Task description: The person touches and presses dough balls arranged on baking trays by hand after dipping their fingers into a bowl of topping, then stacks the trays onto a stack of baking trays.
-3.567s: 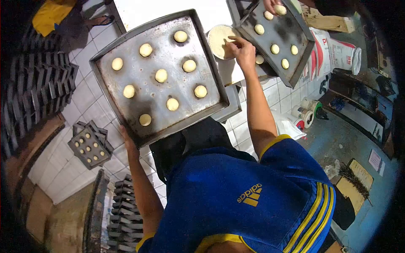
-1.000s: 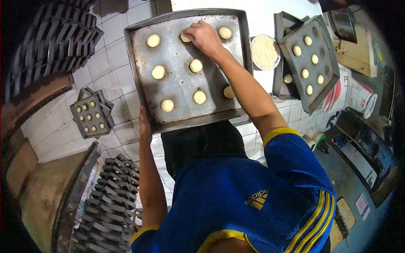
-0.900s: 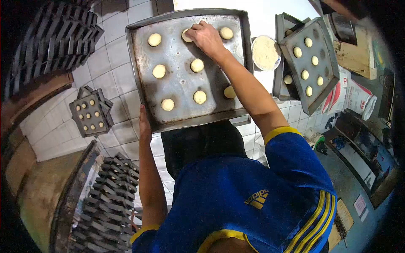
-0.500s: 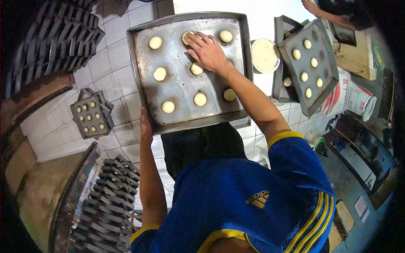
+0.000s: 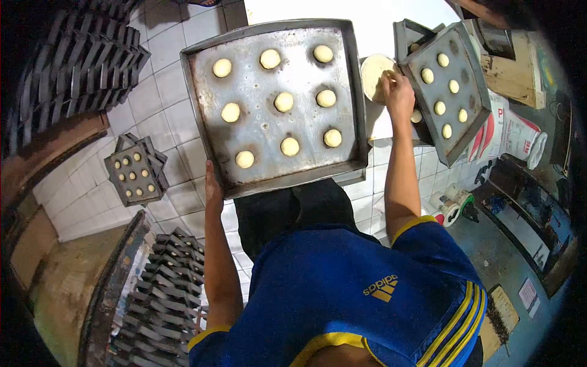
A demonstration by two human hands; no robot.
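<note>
The left hand [image 5: 212,189] touches the tray [image 5: 359,122] at its near left corner; most of its fingers are hidden, so I cannot tell its grip. Nine dough balls [image 5: 284,102] lie in the tray, in three rows. Past the tray's right edge, the right hand [image 5: 398,95] reaches into a bowl [image 5: 365,90] of crumbs [image 5: 375,72] near the desk's [image 5: 379,30] near edge, fingers bent down; whether they pinch anything, I cannot tell. Beyond the bowl, a second tray [image 5: 455,101] holding six balls overlaps another.
</note>
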